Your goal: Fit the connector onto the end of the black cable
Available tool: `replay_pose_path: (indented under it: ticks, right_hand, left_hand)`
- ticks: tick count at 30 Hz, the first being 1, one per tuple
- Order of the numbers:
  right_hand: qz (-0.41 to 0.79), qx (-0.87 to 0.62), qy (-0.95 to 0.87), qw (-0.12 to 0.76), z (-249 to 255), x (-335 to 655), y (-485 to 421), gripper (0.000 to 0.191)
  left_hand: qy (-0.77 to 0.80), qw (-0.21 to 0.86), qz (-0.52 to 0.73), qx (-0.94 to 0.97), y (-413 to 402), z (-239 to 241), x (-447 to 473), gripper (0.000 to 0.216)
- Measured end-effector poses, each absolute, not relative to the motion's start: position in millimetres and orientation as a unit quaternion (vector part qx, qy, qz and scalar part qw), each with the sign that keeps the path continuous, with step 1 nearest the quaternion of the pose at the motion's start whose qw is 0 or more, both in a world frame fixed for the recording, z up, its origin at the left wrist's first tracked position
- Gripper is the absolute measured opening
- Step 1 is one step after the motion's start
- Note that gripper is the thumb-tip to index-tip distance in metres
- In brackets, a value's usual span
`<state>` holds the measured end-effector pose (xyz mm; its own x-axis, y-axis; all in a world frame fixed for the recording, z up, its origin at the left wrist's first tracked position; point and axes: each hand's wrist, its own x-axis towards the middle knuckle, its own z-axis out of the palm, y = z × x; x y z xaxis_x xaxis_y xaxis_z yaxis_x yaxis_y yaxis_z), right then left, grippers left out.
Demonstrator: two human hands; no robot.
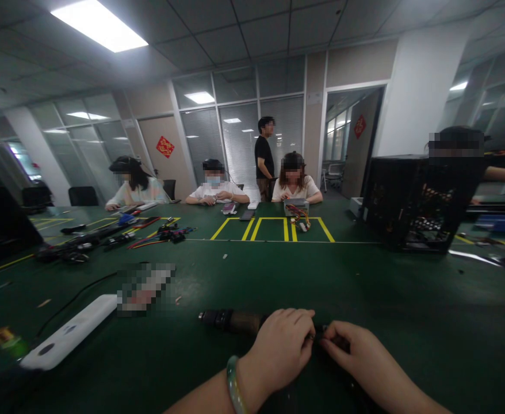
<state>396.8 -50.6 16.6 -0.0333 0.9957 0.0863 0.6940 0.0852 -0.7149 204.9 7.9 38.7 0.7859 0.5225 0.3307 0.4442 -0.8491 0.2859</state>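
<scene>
My left hand (280, 348), with a pale green bangle on its wrist, is curled over a dark cylindrical tool (230, 320) that lies on the green table (364, 287) and sticks out to the left. My right hand (358, 353) meets it fingertip to fingertip, its fingers pinched on a small dark part (321, 333) at the tool's right end. What that part is stays hidden between the fingers.
A white oblong device (69, 333) with a black cable lies at left. A black computer case (412, 201) stands at right. Several cables and parts (118, 236) litter the far left. Three seated people and one standing are across the table, with another person at right.
</scene>
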Motion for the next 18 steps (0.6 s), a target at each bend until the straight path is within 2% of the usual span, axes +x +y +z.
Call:
replay_pose_path:
  ticks: [18]
  right_hand:
    - [0.248, -0.627, -0.674, 0.304, 13.0, 398.8, -50.1, 0.014]
  left_hand:
    - [0.253, 0.116, 0.227, 0.933, 9.2, 34.8, 204.5, 0.008]
